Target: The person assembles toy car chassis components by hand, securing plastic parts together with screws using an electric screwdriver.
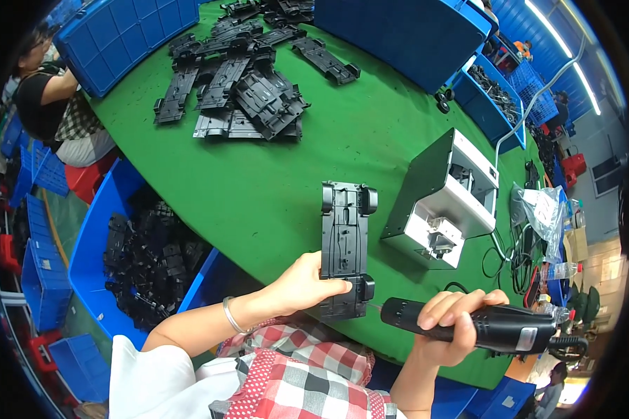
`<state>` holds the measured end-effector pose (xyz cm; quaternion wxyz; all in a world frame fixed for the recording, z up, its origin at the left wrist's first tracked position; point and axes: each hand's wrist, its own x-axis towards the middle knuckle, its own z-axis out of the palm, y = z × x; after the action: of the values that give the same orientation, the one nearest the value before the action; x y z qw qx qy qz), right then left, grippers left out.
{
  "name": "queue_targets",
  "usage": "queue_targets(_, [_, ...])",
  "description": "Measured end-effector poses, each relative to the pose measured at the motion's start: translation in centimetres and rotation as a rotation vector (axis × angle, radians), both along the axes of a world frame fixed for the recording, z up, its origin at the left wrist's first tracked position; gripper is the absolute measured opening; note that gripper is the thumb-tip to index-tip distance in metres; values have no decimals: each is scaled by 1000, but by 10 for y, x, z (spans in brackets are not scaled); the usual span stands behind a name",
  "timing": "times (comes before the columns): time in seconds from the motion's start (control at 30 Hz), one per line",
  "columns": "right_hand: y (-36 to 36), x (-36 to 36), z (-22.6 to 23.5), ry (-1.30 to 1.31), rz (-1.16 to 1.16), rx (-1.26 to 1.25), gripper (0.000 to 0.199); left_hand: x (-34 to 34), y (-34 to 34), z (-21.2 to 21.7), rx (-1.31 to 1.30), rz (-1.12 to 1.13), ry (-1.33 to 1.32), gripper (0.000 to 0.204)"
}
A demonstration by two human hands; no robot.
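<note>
Green cloth [258,188] covers a table whose left edge slants from the upper left of the frame toward the lower middle, with a blue bin [84,241] of black parts beneath that side. At centre, a black chassis piece [344,241] points up the frame, its lower end by the near edge. The left hand [300,284] is clamped on its lower left side, thumb across its face. At lower right, the right hand [449,325] wraps a black power screwdriver [407,314] aimed at the piece's lower right side; whether the tip touches, I cannot tell. Broad cloth separates the piece from a heap of similar parts [269,101] at upper left; a white-and-black machine [440,202] leaves a narrower strip rightward.
</note>
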<state>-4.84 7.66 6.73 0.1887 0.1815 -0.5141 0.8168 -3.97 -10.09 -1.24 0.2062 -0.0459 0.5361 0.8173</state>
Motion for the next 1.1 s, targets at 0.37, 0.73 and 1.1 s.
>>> queue_targets(0.37, [-9, 0, -17, 130, 77, 184, 36, 4, 9, 3, 16, 32, -33, 22])
queue_targets(0.73, [37, -38, 18, 189, -273, 65, 29, 5, -8, -2, 165, -179, -208, 25])
queue_targets(1.1, [27, -66, 12, 28, -266, 153, 32, -12, 2, -17, 208, -136, -165, 30])
